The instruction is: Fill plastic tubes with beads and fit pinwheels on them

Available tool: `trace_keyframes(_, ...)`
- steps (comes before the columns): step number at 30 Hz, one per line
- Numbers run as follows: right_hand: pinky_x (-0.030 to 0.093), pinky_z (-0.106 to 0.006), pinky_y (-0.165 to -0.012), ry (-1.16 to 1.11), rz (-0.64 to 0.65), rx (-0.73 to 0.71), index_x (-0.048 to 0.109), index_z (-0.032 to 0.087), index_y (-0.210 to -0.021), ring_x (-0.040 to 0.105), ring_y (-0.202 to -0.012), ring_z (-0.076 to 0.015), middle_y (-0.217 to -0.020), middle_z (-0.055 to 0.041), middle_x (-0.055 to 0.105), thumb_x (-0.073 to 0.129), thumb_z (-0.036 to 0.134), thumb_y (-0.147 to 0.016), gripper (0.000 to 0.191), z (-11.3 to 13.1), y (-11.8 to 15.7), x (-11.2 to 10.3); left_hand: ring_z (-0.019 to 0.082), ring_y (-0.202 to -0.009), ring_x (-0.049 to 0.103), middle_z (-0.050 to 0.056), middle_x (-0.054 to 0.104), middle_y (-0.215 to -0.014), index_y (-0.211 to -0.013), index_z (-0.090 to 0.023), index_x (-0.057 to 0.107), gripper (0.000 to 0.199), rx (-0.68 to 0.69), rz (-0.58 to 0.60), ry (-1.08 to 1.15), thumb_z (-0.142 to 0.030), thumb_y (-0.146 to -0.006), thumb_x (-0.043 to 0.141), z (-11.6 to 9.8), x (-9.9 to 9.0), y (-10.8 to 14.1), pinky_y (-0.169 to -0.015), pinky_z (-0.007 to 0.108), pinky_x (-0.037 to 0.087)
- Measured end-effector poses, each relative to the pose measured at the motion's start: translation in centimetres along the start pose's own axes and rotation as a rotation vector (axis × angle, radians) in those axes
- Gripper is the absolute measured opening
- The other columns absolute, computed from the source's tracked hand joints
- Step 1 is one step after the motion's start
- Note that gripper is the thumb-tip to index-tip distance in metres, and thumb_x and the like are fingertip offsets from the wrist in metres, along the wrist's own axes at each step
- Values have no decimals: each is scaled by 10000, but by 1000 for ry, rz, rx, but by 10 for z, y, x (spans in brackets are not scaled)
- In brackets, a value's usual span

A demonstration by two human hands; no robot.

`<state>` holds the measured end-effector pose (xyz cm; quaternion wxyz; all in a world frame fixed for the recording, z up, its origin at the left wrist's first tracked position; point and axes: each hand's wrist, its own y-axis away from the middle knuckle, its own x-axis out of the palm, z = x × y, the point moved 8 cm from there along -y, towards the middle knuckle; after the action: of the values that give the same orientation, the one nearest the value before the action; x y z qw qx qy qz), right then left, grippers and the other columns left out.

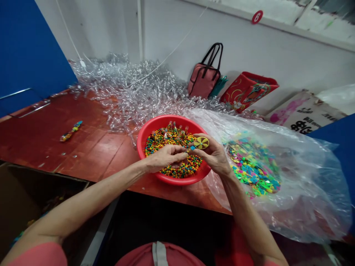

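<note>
Both hands are over a red plastic basin [141, 142] that holds many small coloured candy-like balls [180, 171]. Several clear tubes [174, 127] stand tilted among the balls at its far side. My left hand [166, 158] is closed in a pinch on a small tube, mostly hidden by the fingers. From the right, my right hand [215, 153] grips a yellow pinwheel top [201, 143] with a blue stem piece [192, 147]. The stem meets the tube between both hands; whether it is seated in it I cannot tell.
A large heap of clear tubes [133, 85] covers the table's back. At right, a plastic bag [305, 177] holds colourful pinwheel tops [257, 177]. One filled tube [71, 131] lies at left. A pink bag [203, 79] and red bag [246, 90] stand by the wall.
</note>
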<state>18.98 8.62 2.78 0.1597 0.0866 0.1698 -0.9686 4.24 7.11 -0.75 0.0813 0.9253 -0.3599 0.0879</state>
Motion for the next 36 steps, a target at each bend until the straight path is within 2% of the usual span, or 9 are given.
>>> trace_keyframes(6,614,-374,-957,50,36,-4,621,264,-1366,752,-995,-212,-1124,-64,767,804,433,-904,525,-5,-2,1,123,-729,544,42,650,-888,-963,-152,666,394,20,12,-10,-543,-921,688,-5,2,1,-642,259,441)
trace_keyframes(11,579,-361,-963,257,-40,-102,658,244,-1326,710,-1057,-226,-1212,-78,730,775,445,-924,465,4,0,1,129,-750,517,-9,588,-827,-935,-171,606,362,202,-246,-258,-408,-776,829,-4,-16,-8,-674,258,423)
trace_keyframes(16,574,-333,-916,268,-40,-131,626,249,-1378,682,-1016,-207,-1215,-74,705,724,426,-959,466,1,5,9,143,-720,518,2,604,-796,-980,-158,690,327,112,-107,-424,-476,-935,629,3,-1,-13,-654,266,407)
trace_keyframes(21,578,-355,-913,206,-165,-132,590,253,-1426,663,-979,-206,-1243,-85,676,733,412,-942,530,-1,7,10,136,-677,471,-18,570,-734,-902,-151,697,374,176,-258,-560,-523,-872,722,-13,-8,-7,-629,265,376)
trace_keyframes(26,590,-357,-906,168,-115,-134,455,270,-1548,657,-1040,-223,-1268,-94,657,687,470,-968,656,3,6,10,174,-826,607,45,676,-918,-1004,-171,701,400,67,-2,-336,-550,-972,578,-5,6,-5,-739,300,520)
trace_keyframes(27,591,-358,-913,165,-105,-133,451,271,-1549,653,-1061,-226,-1281,-96,649,684,480,-970,658,2,7,11,173,-826,618,49,679,-933,-1012,-170,691,395,42,6,-293,-548,-968,586,-3,6,-4,-747,308,537)
trace_keyframes(32,578,-391,-974,166,-125,-138,467,281,-1534,641,-1059,-228,-1259,-88,637,665,497,-986,621,2,12,14,158,-788,618,18,656,-879,-923,-175,632,428,141,-276,-355,-508,-762,847,-17,-11,-4,-742,301,563)
trace_keyframes(33,578,-395,-979,173,-128,-145,459,282,-1539,640,-1059,-228,-1270,-88,631,656,501,-992,621,3,12,14,168,-834,632,30,670,-917,-927,-176,643,427,148,-247,-363,-519,-769,843,-20,-7,-4,-774,309,573)
trace_keyframes(36,590,-393,-963,201,-101,-144,431,287,-1558,640,-1068,-232,-1297,-91,617,631,516,-1006,631,6,14,13,204,-958,662,77,704,-1048,-985,-176,692,434,22,-1,-277,-601,-898,696,-14,13,-3,-842,359,602)
